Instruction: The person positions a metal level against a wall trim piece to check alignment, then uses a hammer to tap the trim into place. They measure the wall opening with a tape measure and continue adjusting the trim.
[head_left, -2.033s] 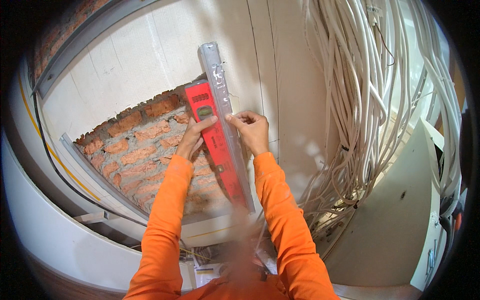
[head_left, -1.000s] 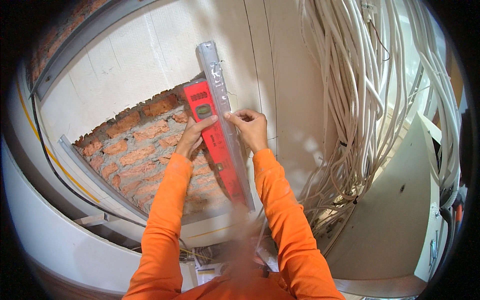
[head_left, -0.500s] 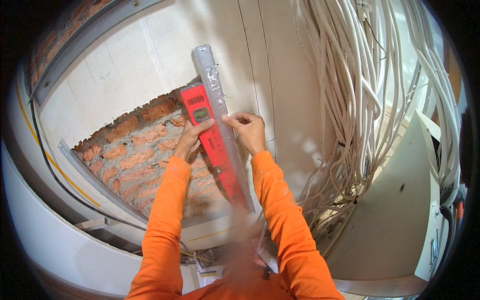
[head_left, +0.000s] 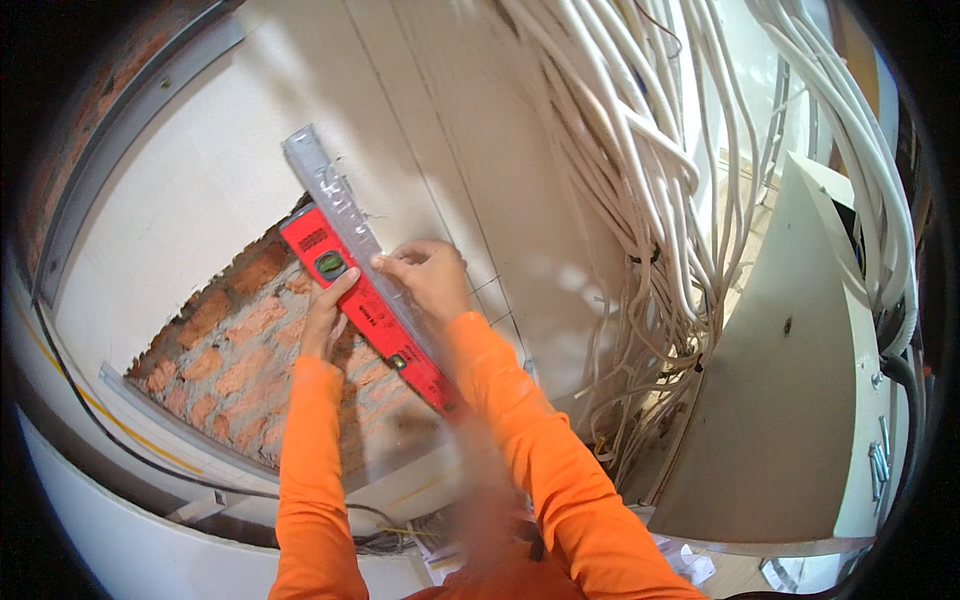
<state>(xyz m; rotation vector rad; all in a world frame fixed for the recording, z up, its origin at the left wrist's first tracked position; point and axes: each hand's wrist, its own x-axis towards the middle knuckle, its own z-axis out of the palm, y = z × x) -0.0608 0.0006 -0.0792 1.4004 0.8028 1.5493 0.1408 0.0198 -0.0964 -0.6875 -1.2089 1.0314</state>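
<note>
My left hand [head_left: 325, 315] grips a red spirit level [head_left: 375, 305], its thumb on the face beside the green round vial. The level lies slantwise along a grey metal profile [head_left: 335, 195], whose upper end reaches past the level. On the profile's other side, my right hand [head_left: 432, 280] has thumb and fingers pinched at its edge; some fingertips are hidden. Behind both hands, the profile stands against a white wall [head_left: 240, 130], at the right border of an exposed brick patch [head_left: 260, 335]. A blur in front of my chest and the right forearm cover the lower ends.
Thick bundles of white cables [head_left: 640, 150] hang at the right. Beside them stands a grey metal panel [head_left: 780, 400], with several screws [head_left: 880, 462] on its edge. Another metal rail [head_left: 140, 125] runs along the upper left. A black cable [head_left: 110, 400] curves along the lower left.
The whole view has shifted and turned, so wall, level and profile appear farther left and more slanted. Both hands keep their places on the level and profile.
</note>
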